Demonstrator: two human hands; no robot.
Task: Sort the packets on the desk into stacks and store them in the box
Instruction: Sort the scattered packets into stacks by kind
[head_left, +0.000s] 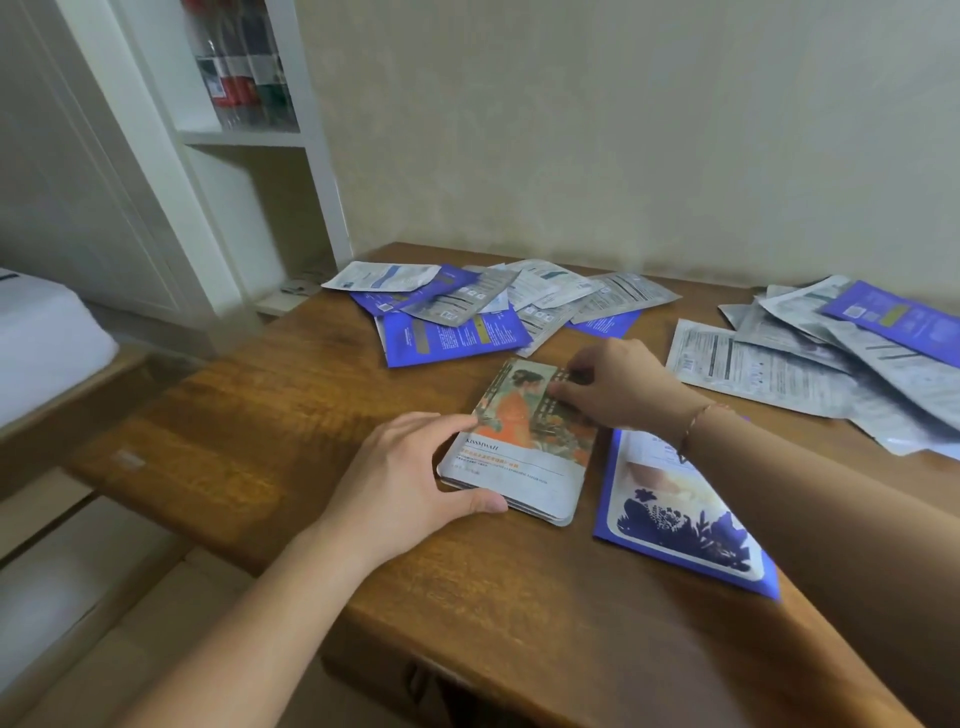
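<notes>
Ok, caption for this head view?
Left hand steadies and right hand pinches a stack of orange-print packets on the wooden desk, blue floral packet beside it.

Left hand (400, 467), right hand (618, 384) on packet stack (524, 452)

Stacked packets (524, 452) (orange art) flat, perhaps four.
</notes>
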